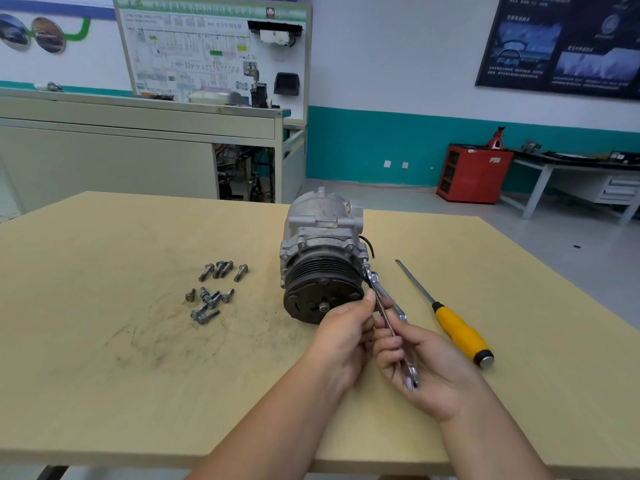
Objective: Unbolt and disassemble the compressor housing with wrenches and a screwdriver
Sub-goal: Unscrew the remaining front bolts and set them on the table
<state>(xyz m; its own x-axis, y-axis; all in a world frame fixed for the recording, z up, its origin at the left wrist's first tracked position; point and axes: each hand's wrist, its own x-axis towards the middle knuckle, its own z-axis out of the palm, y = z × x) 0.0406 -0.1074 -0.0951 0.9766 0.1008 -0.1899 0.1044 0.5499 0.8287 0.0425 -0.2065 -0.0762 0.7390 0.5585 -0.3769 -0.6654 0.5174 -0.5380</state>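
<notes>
The compressor (322, 251) stands near the middle of the table (104, 393), a little toward the far edge, its dark grooved pulley facing the person and its grey cast housing behind; a short black wire juts from its right side. At the lower right of the housing a bright wrench (382, 296) sits with its head on a bolt and slants down toward the person; a slim wrench (411, 375) crosses just beneath it and runs on into the right palm. The left hand (343, 337) is curled, its thumb pressed to the upper shank of the slim wrench where the two tools overlap, seemingly pinching it; the right hand (429, 368) has its fingers wrapped round the lower shank of that same wrench, whose open end shows in the palm.

Just right of the hands lies a screwdriver (460, 336), yellow handle nearest the person, blade pointing away; left of the compressor, well apart from it, loose bolts (214, 292) lie in two small groups.

The table is a pale tan board, smudged dark near the bolts. Behind it a white training board (207, 53) carries a wiring diagram; only the letters "HV" can be read there. A dark poster (561, 43) on the right wall has writing too blurred to read. The wall is white above a teal band; a grey cabinet (121, 157) stands at left, a red cabinet (474, 173) and a grey desk (588, 188) at right.
</notes>
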